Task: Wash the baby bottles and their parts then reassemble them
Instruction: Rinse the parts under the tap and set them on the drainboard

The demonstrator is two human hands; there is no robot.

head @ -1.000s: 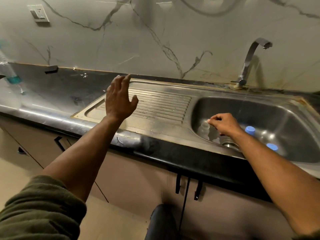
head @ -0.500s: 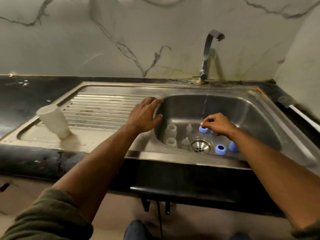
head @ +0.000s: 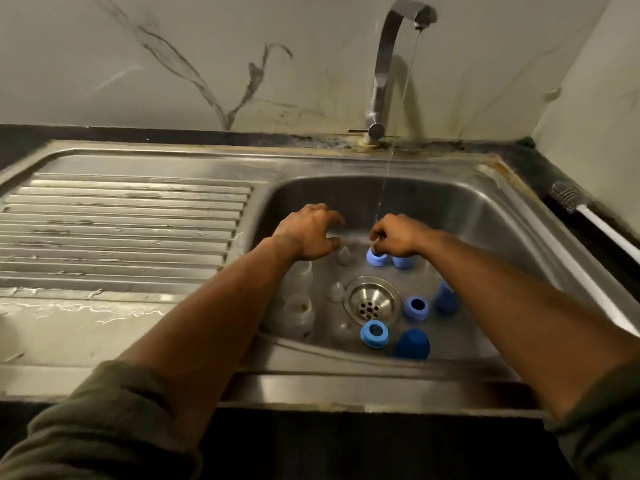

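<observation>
Baby bottle parts lie in the steel sink basin [head: 485, 216]. Two clear bottles [head: 298, 306] rest at its left side, with small clear nipples [head: 336, 292] beside the drain [head: 372, 303]. Blue collar rings [head: 374, 335] and blue caps [head: 414, 344] are scattered to the right and front. My right hand [head: 398, 237] pinches the top of a blue ring [head: 375, 260] at the back, right under the thin water stream. A pale bit shows at its fingertips. My left hand [head: 308, 233] hovers over the basin with loosely curved fingers, holding nothing.
The faucet [head: 384, 64] at the back runs a thin stream. A ribbed steel drainboard [head: 121, 220] stretches to the left. A bottle brush [head: 568, 199] with a white handle lies on the dark counter at the right, by the wall.
My view swung right and down onto the basin. My left hand moved from the basin's left rim to over the basin. My right hand stayed at the blue ring, now under the stream.
</observation>
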